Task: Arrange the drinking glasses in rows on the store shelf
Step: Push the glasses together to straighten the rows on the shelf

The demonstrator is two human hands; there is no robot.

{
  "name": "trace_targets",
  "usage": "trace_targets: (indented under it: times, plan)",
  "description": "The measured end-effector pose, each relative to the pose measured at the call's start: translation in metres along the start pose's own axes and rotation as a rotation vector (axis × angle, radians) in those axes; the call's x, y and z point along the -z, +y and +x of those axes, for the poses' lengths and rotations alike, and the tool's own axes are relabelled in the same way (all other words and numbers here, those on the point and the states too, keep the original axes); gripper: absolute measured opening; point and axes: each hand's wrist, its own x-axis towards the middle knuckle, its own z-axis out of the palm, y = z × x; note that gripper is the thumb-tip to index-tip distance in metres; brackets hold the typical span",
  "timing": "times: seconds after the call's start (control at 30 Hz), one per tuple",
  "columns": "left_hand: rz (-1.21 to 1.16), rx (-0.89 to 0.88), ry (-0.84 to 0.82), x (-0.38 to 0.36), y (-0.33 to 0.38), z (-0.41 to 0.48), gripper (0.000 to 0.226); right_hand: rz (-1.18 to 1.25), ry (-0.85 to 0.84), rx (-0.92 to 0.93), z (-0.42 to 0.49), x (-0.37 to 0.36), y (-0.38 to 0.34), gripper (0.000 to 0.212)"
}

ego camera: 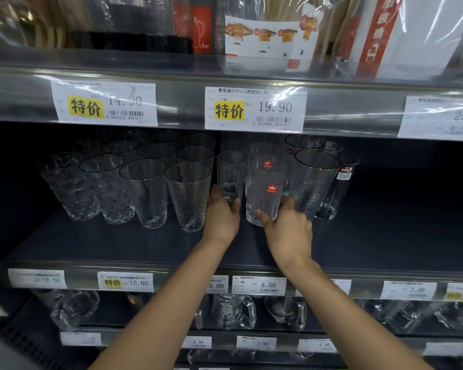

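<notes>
Fingers [216, 192] of left hand [221, 217] curl round the base of a small plain glass [231, 172], thumb on its other side. Right hand [289, 233] grips a ribbed glass [265, 190] with a red sticker low down, thumb in front, other digits behind. Both glasses upright, side by side, mid-shelf [118, 236]. Dimpled glasses [145, 193] in rows to the left; rimmed glass [314, 180] just right. Price tags [259, 284] on the shelf edge.
</notes>
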Motion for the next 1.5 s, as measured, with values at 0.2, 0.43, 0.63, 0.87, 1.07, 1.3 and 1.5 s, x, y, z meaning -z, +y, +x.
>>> trace_targets:
  times: [0.2,0.43,0.63,0.87,1.07,1.3,1.5]
  plan:
    - [0.02,0.003,-0.003,0.0,0.001,-0.001,0.055,0.036,-0.001,0.005,0.001,-0.002,0.001,0.052]
    - [0.019,0.0,-0.006,0.001,0.003,-0.002,0.061,0.037,0.005,0.037,0.002,-0.004,0.004,0.05]
    - [0.016,-0.004,-0.015,0.003,0.005,-0.003,0.06,0.04,0.01,0.04,0.002,-0.006,0.004,0.05]
    - [0.014,0.001,-0.015,0.005,0.01,-0.006,0.059,0.03,0.002,0.038,0.0,-0.003,0.002,0.05]
    - [0.057,0.04,-0.056,0.012,0.016,-0.014,0.063,0.019,-0.017,0.039,-0.004,0.003,0.0,0.045]
    - [0.19,0.023,-0.274,0.048,0.028,-0.044,0.036,-0.012,-0.102,-0.01,-0.011,0.007,-0.004,0.039]
    - [0.085,0.046,-0.261,0.105,0.023,-0.067,0.021,-0.011,-0.102,0.073,-0.031,0.008,-0.022,0.04]
